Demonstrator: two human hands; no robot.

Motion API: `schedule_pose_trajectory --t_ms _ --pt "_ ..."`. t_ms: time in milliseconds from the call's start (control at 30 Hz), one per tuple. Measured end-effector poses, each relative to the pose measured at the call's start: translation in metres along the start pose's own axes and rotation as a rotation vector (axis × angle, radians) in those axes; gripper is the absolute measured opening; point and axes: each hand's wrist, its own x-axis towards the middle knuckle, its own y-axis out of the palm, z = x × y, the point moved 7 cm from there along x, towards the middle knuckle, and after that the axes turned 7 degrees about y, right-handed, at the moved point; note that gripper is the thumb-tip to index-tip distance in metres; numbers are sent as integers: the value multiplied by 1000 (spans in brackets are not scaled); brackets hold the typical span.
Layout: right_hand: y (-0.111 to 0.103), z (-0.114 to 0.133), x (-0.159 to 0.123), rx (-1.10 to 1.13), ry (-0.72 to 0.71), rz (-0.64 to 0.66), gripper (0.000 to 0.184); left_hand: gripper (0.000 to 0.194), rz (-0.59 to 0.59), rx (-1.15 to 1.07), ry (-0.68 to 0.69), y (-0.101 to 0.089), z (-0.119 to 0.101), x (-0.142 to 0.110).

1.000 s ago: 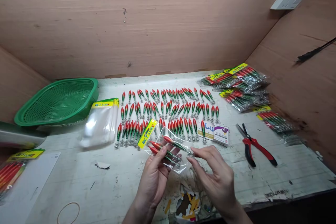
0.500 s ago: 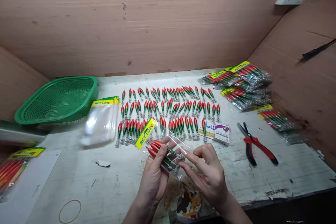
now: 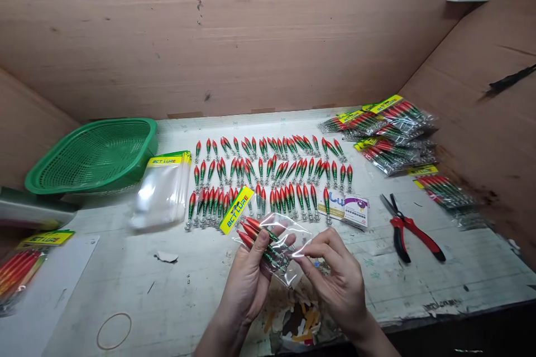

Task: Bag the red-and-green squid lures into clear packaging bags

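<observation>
My left hand (image 3: 250,268) is closed around a clear plastic bag (image 3: 288,270) with a yellow header card (image 3: 237,210). Inside the bag lie a few red and green fishing lures (image 3: 270,248), their hook ends toward the right. My right hand (image 3: 337,276) pinches the bag's edge near its lower right end, thumb against index finger. Beyond both hands, several more lures (image 3: 287,199) are laid out in three rows on the white worktop (image 3: 176,295).
On the left are a stack of header bags (image 3: 161,192) and a green basket (image 3: 92,156). Filled lure packs (image 3: 389,134) are piled at the back right, near red-handled pliers (image 3: 412,228). A rubber band (image 3: 114,331) lies front left, a small box (image 3: 355,212) behind my right hand.
My right thumb and index finger have closed together on the bag's edge. The left hand keeps its hold. The whole view has shifted slightly.
</observation>
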Motion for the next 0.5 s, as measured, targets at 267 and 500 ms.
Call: schedule_pose_trajectory --t_ms 267,500 --pt "-14 -20 4 -49 71 12 9 20 -117 27 42 -10 -8 0" --pt "-40 -102 11 -581 394 -153 22 19 -179 29 79 -13 -16 3"
